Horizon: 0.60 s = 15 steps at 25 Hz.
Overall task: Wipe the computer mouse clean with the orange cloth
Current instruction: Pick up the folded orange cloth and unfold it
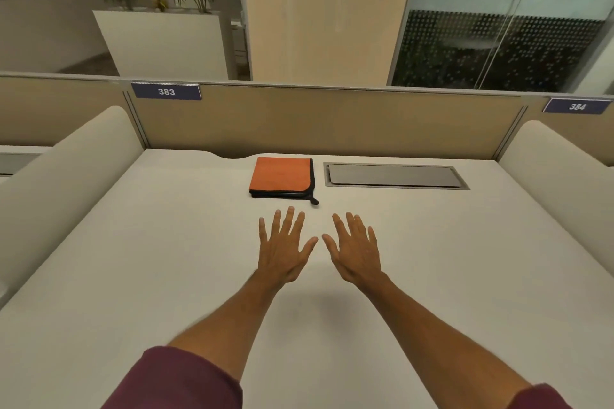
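An orange cloth (280,176), folded square with a black edge, lies flat on the white desk (149,259) near its back edge. My left hand (284,246) and my right hand (357,247) are stretched out side by side over the desk, palms down, fingers spread, holding nothing. Both hands are a little in front of the cloth and do not touch it. No computer mouse is in view.
A grey cable hatch (395,175) is set into the desk right of the cloth. A beige partition (325,119) closes the back, with rounded white dividers at left (66,183) and right (558,176). Labels read 383 and 384.
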{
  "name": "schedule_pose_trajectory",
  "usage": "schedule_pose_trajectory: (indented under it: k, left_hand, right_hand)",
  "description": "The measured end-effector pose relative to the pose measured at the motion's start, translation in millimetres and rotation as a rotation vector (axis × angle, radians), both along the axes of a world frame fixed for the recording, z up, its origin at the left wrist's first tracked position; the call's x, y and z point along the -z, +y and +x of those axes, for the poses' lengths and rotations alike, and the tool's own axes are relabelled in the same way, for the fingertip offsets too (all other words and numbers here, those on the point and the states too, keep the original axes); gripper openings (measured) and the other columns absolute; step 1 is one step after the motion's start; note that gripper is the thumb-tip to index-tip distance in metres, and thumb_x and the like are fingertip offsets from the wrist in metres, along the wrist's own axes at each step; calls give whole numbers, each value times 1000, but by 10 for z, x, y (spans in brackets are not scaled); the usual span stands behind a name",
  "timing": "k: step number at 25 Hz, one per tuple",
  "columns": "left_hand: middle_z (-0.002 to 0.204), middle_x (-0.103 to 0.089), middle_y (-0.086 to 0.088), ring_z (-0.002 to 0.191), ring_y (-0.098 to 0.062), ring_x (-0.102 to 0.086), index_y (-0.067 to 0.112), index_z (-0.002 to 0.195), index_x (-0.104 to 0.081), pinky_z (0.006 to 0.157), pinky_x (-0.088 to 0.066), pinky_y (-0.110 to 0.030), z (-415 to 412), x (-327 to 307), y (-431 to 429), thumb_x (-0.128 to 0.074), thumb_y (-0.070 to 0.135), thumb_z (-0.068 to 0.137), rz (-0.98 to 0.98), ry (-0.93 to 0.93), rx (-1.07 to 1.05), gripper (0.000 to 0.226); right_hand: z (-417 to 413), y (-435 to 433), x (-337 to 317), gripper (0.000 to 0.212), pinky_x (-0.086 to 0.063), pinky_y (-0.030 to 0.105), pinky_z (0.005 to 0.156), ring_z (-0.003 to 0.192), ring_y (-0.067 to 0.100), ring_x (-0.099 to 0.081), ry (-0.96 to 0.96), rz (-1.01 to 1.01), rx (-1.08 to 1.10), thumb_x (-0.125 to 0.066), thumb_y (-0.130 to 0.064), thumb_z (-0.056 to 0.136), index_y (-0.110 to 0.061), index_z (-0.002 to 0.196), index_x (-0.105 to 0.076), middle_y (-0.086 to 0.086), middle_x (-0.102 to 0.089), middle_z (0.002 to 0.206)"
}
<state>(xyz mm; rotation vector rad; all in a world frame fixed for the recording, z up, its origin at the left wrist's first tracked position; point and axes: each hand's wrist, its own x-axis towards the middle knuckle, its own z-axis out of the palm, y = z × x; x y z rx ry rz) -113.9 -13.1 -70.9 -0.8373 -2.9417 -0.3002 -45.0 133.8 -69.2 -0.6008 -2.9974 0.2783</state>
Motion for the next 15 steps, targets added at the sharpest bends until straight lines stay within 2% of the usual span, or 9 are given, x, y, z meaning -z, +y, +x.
schedule_pose_trajectory:
  k: [3,6,8,13,15]
  left_hand:
    - [162,8,-1,149,-26,10,30,151,3,113,15,-56,-278,-5,-37,35,78,58,-15,-24,37,110]
    - [162,4,-2,149,-27,8,28,152,-3,116,10,-57,-507,42,-56,-4,70,87,-32,-57,43,77]
    - [162,3,-2,149,-27,6,27,152,-5,116,9,-55,-689,80,-55,-18,64,93,-19,-87,29,71]
    - [163,-3,-3,149,-28,-1,25,152,-12,117,5,-53,-1195,74,-15,-11,66,87,0,-98,-2,77]
    - [162,-9,-5,148,-29,-9,22,151,-18,118,0,-54,-1434,63,8,-21,63,92,33,-98,-24,71]
  right_hand:
    - [-187,-32,34,65,5,47,115,146,25,3,3,6,19,-14,-61,94,-30,151,-5,4,-1,160]
    - [-354,-15,53,64,5,46,115,146,25,3,0,-2,22,-16,-59,95,-29,151,-5,4,-1,160]
    - [-500,17,26,63,4,46,115,146,25,3,3,-4,19,-16,-58,96,-28,151,-6,5,-1,160]
    - [-1016,152,-48,62,2,47,116,146,25,2,1,-19,-27,-20,-56,97,-28,151,-9,6,-3,160]
    - [-1254,232,-65,61,-2,47,116,146,26,-2,46,-29,-54,-23,-54,97,-27,151,-13,7,-8,159]
